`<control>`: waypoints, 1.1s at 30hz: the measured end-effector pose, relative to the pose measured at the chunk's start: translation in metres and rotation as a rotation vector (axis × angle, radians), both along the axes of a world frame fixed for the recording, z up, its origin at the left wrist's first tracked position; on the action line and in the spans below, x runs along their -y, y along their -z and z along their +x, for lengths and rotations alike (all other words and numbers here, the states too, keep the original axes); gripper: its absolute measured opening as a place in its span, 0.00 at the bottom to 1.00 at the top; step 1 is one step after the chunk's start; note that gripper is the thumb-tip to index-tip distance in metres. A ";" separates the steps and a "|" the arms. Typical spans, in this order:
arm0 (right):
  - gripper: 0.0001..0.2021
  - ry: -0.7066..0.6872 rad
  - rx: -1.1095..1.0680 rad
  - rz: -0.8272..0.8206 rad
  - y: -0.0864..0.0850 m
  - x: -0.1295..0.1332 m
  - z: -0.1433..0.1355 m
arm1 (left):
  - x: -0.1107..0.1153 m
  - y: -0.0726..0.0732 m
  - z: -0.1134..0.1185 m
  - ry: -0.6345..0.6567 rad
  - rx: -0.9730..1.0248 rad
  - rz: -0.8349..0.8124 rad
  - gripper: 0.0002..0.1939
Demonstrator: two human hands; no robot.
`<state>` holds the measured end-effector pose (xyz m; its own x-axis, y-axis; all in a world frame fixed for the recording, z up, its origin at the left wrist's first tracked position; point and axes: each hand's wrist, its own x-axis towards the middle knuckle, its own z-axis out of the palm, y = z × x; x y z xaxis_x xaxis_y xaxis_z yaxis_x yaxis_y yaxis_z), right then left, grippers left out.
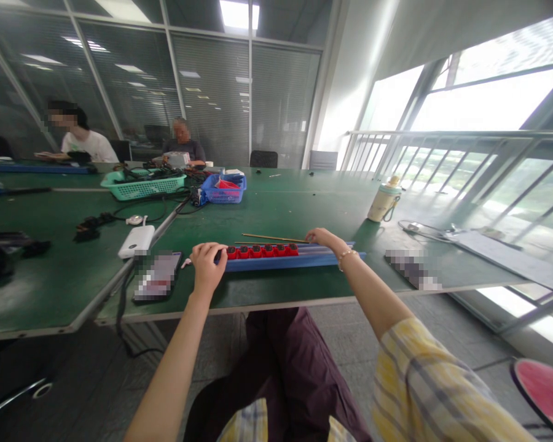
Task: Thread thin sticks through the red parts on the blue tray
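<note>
Steadying the left end of a long blue tray [286, 264], my left hand [208, 261] has its grip clamped on a small dark piece [218, 256], thumb on the near side and fingers curled over it. The tray lies lengthwise in front of me, near the close edge of the green counter [276, 212]. In it, six red blocks [268, 250] with dark tops stand in a row just right of that hand, while the part of the tray farther right shows bare blue.

My right hand [323, 238] is over the far side of the tray, toward its right end, its fingers bent down at the right end of a thin stick [274, 237]. I cannot tell whether this grip is together on the stick or merely touching it. The stick lies behind the row of blocks, and a bracelet [348, 255] circles my right wrist.

To the left of the tray are a phone [159, 276] and, beyond it, a white power bank [137, 241]. A pale bottle [383, 202] stands upright to the right, beyond the tray. Farther back, a green basket [142, 185] full of dark cables sits left of a blue basket [223, 188] with something red inside. Two people [90, 144] are at the far side.
</note>
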<state>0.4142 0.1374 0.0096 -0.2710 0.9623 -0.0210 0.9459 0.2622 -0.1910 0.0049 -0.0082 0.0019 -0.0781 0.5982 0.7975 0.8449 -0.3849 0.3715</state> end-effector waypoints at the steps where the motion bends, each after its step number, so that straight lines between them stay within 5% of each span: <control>1: 0.16 -0.007 0.014 -0.008 -0.001 -0.001 -0.002 | 0.000 0.000 0.000 -0.003 -0.002 0.000 0.12; 14: 0.24 -0.077 0.105 -0.092 -0.014 -0.001 -0.012 | 0.000 0.000 0.001 0.000 0.007 0.003 0.11; 33: 0.23 -0.137 0.175 -0.103 -0.019 0.003 -0.015 | -0.001 0.001 0.000 0.005 -0.003 0.014 0.11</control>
